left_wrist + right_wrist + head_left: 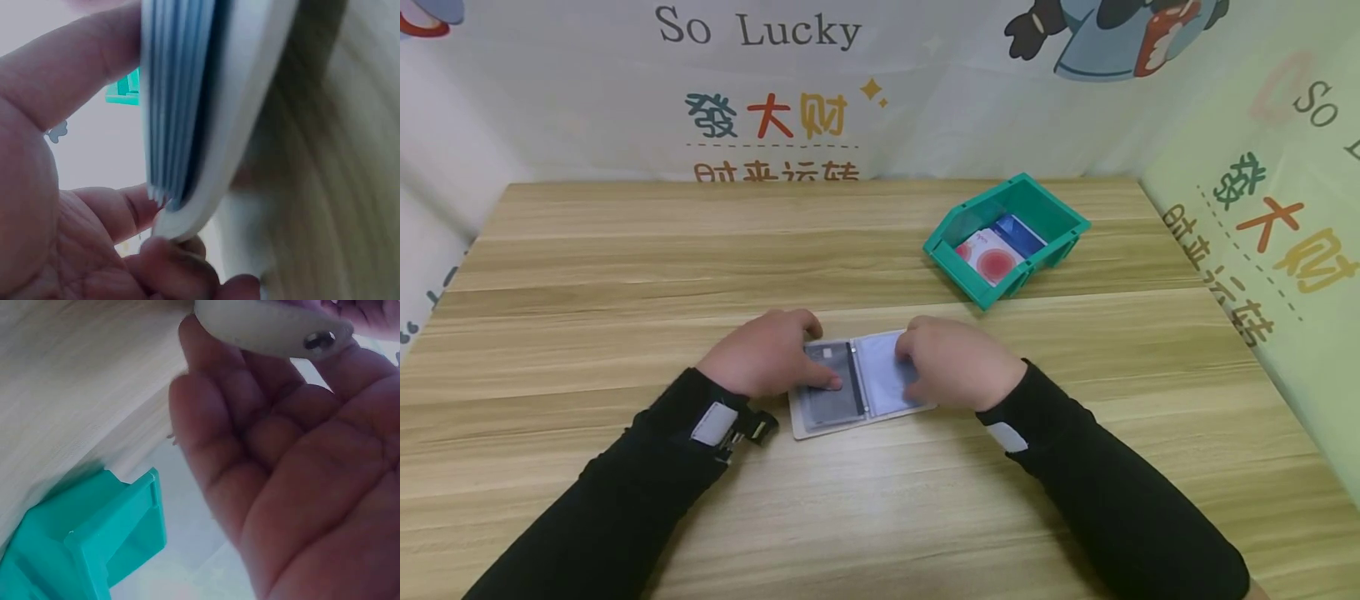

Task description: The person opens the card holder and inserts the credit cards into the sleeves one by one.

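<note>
An opened card holder [887, 379] with clear plastic sleeves and a pale cover lies spread between both hands, low over the wooden table. On its left side, my left hand [767, 354] grips the edge, thumb over the sleeves. In the left wrist view, the stacked sleeves [172, 100] stand beside the thick white cover [240, 94], with fingers curled at its lower end. My right hand [962, 362] holds the right cover by its outer edge. A metal snap [319, 341] shows on that cover in the right wrist view.
A green plastic bin [981, 287] stands at the back right of the wooden table [625, 250]. Inside lie a white card with red circles [992, 258] and a blue card [1018, 235]. Printed cloth [925, 108] hangs behind and at the sides.
</note>
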Available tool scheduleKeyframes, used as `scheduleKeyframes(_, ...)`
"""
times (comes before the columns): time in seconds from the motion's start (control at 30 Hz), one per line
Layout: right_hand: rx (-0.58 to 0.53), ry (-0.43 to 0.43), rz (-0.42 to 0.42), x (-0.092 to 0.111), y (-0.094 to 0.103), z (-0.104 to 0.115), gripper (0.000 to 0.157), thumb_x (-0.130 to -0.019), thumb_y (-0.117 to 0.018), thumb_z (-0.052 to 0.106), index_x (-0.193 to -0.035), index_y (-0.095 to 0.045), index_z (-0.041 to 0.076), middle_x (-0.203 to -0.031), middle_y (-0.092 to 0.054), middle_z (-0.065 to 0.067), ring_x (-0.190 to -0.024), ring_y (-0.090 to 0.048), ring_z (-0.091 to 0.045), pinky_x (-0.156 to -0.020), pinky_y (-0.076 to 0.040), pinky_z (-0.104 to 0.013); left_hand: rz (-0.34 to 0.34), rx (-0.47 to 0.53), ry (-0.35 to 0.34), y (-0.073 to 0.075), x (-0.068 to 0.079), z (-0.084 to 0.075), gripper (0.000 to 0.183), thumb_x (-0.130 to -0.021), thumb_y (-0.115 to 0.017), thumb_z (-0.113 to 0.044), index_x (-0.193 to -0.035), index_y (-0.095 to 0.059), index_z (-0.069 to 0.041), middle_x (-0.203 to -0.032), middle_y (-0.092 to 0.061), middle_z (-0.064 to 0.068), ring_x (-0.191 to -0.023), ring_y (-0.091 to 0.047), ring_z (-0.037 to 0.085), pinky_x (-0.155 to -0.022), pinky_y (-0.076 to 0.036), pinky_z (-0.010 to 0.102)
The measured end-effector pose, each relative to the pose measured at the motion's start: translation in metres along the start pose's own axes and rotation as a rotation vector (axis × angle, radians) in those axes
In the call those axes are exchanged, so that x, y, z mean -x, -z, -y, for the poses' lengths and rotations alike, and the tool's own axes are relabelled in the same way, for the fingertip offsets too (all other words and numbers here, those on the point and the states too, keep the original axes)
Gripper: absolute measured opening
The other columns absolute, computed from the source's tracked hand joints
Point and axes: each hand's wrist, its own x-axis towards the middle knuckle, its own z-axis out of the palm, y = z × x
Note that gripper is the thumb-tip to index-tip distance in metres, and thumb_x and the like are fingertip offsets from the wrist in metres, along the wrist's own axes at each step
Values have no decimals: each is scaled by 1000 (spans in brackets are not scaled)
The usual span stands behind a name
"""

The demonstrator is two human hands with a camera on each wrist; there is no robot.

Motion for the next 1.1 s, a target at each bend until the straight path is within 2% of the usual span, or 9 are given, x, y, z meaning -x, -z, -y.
scheduleKeyframes(0.1, 28, 16, 5, 0, -2, 1, 43, -74, -79, 34, -107, -66, 10, -89, -53, 1, -77, -48, -12, -75, -46, -25, 12, 43, 6, 0, -1, 0, 72, -71, -78, -48, -122, -53, -3, -94, -62, 6, -74, -55, 18, -64, -47, 34)
scheduleKeyframes(0.33, 11, 24, -10, -1, -3, 1, 48, -73, -80, 31, -110, -63, 6, -91, -51, -1, -80, -46, -13, -77, -45, -26, -26, 125, 6, 0, -3, 1, 57, -77, -74, -41, -119, -55, -7, -97, -61, 8, -76, -56, 19, -63, -49, 34)
scheduleKeyframes(0.53, -3, 15, 1, -1, -4, 0, 50, -73, -80, 32, -113, -61, 7, -93, -50, -1, -83, -46, -13, -79, -45, -26, -90, 164, -18, 0, -3, 1, 42, -84, -68, -34, -116, -57, -8, -88, -55, 10, -71, -51, 21, -56, -45, 33)
scheduleKeyframes(0.83, -14, 12, 5, -2, -4, 0, 51, -74, -79, 32, -114, -61, 7, -95, -50, -1, -84, -46, -13, -80, -45, -27, -195, 245, -67, 2, -3, -3, 26, -86, -61, -24, -110, -61, -13, -93, -52, 6, -63, -48, 20, -49, -42, 32)
scheduleKeyframes(1.1, -6, 48, -15, -4, -6, 1, 49, -74, -79, 33, -113, -62, 8, -98, -51, -1, -85, -46, -12, -81, -45, -26, -241, 306, -123, 2, -2, -9, 21, -88, -58, -19, -107, -65, -13, -94, -59, 1, -76, -51, 18, -61, -45, 35)
